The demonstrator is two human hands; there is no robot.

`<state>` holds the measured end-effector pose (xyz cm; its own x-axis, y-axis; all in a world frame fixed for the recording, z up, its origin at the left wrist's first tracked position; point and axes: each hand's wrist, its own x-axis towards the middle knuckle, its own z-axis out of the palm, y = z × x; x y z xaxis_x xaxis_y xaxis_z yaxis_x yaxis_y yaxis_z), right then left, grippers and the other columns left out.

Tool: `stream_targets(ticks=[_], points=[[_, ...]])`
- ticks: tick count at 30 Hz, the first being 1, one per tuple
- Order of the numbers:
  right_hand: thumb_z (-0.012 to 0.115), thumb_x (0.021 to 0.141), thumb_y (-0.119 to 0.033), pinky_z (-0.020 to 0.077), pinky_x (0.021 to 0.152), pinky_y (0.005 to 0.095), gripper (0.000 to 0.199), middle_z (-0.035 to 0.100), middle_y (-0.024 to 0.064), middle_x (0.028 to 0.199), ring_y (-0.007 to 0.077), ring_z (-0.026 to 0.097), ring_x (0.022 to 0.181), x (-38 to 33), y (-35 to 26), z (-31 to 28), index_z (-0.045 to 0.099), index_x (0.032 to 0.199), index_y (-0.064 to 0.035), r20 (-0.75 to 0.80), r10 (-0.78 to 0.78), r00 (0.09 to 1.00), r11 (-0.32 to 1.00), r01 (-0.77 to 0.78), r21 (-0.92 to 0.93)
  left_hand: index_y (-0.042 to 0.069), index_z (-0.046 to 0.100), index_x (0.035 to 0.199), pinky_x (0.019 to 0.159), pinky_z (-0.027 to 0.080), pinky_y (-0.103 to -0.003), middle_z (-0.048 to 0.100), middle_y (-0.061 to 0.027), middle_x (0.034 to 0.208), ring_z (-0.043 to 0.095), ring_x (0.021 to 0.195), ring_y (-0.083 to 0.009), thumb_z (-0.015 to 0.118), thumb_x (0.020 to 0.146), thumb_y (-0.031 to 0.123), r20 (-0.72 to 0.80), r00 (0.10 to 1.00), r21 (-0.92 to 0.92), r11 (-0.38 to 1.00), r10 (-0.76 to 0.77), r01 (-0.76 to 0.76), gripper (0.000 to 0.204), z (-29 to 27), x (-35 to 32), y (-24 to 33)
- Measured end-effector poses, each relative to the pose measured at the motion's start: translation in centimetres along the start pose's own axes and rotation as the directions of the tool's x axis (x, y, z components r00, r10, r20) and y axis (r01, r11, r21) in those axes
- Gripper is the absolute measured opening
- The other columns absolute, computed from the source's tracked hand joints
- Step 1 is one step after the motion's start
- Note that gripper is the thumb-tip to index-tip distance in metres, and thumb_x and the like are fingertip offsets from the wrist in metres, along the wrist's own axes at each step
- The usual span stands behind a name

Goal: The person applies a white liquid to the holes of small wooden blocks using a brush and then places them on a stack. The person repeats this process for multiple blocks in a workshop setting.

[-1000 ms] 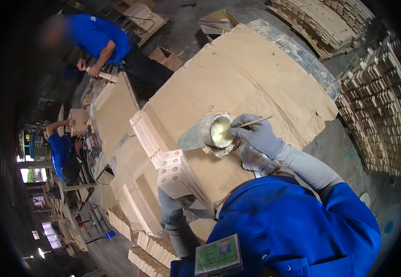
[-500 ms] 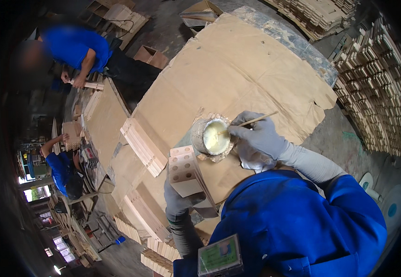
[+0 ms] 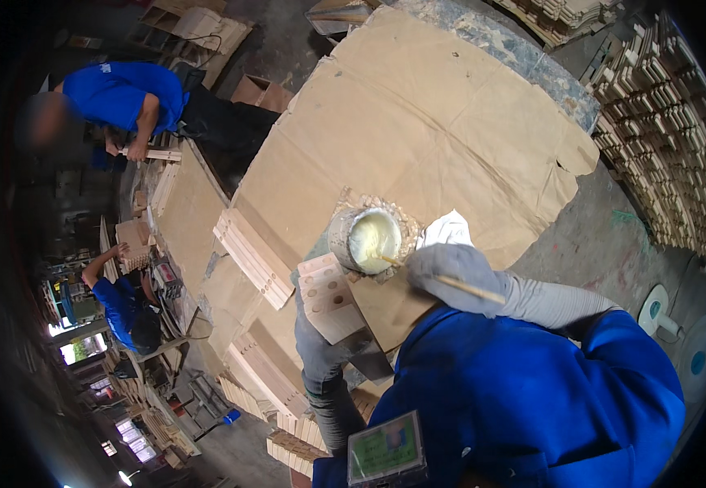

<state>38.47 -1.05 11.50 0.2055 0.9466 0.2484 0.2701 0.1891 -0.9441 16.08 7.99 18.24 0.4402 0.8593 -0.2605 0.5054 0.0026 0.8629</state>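
Note:
My left hand (image 3: 320, 351), in a grey glove, is closed around a stack of wooden boards (image 3: 326, 297) whose near face has two rows of round holes. It holds them tilted, just left of the pot. My right hand (image 3: 457, 275), also gloved, grips a thin wooden stick (image 3: 473, 294). The stick's far end dips into a crusted pot (image 3: 340, 241) of pale cream paste (image 3: 371, 236). I cannot tell whether that end has bristles. A white cloth (image 3: 448, 229) lies beside the pot, partly behind my right hand.
Brown paper (image 3: 418, 122) covers the table. Strips of drilled wood (image 3: 254, 259) and another bundle (image 3: 268, 376) lie at the left. Stacked wooden parts (image 3: 662, 138) stand on the far right. Two people in blue, one farther (image 3: 125, 96) and one nearer (image 3: 125, 313), handle wood at the left.
My right hand has come down toward me, and the stick now slopes the other way, its tip low at the pot's near rim. The boards in my left hand have turned slightly.

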Motion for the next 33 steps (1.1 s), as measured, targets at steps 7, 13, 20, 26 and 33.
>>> stream_targets(ticks=[7,13,20,26,33], points=[[0.061,0.083,-0.010,0.0491,0.078,0.0325,0.013,0.063,0.0078,0.100,0.0229,0.061,0.092,-1.0,0.3,-1.3,0.063,0.095,-0.0073,0.004,-0.052,0.999,0.998,0.053,-0.038,0.002,0.038,0.130,0.086,0.048,-0.033,0.059,-0.0092,0.114,0.058,0.098,-0.0188,0.085,0.049,0.014,0.021,1.000,-0.075,0.997,-0.009,0.010,0.095,-0.1,0.0,0.7],[0.064,0.082,-0.012,0.0489,0.077,0.0299,0.015,0.065,0.0098,0.091,0.0222,0.063,0.086,-0.6,-0.6,-0.7,0.064,0.094,-0.0043,-0.018,0.308,0.951,0.884,-0.279,0.375,0.000,0.038,0.130,0.086,0.048,-0.033,0.058,-0.0095,0.114,0.058,0.098,-0.0194,0.085,0.048,0.017,0.042,0.999,-0.026,0.999,0.023,-0.022,0.096,-0.1,0.3,0.9],[0.066,0.082,-0.007,0.0492,0.070,0.0293,0.011,0.065,0.0070,0.095,0.0156,0.061,0.081,0.7,-2.0,-0.4,0.061,0.092,-0.0042,0.065,0.294,0.954,0.901,-0.299,0.315,0.000,0.037,0.131,0.084,0.049,-0.034,0.058,-0.0100,0.112,0.059,0.097,-0.0213,0.083,0.047,0.020,0.017,0.999,-0.126,0.991,-0.030,0.032,0.097,0.1,0.2,0.8],[0.067,0.081,-0.007,0.0492,0.072,0.0311,0.010,0.065,0.0071,0.093,0.0162,0.061,0.082,-0.9,-1.7,0.1,0.061,0.090,-0.0052,-0.045,0.123,0.991,0.975,-0.112,0.194,0.000,0.040,0.129,0.082,0.049,-0.034,0.059,-0.0108,0.109,0.059,0.096,-0.0210,0.080,0.049,0.020,-0.035,0.999,0.066,0.997,-0.027,0.030,0.091,0.0,0.1,1.0],[0.066,0.082,-0.011,0.0494,0.066,0.0271,0.017,0.063,0.0096,0.086,0.0135,0.062,0.074,1.1,-2.1,-1.2,0.059,0.092,0.0009,-0.054,0.461,0.886,0.758,-0.361,0.543,-0.002,0.048,0.123,0.081,0.050,-0.033,0.060,-0.0101,0.108,0.060,0.095,-0.0195,0.078,0.051,0.009,-0.204,0.979,-0.223,0.974,-0.014,-0.033,0.079,-1.5,-4.7,0.8]])
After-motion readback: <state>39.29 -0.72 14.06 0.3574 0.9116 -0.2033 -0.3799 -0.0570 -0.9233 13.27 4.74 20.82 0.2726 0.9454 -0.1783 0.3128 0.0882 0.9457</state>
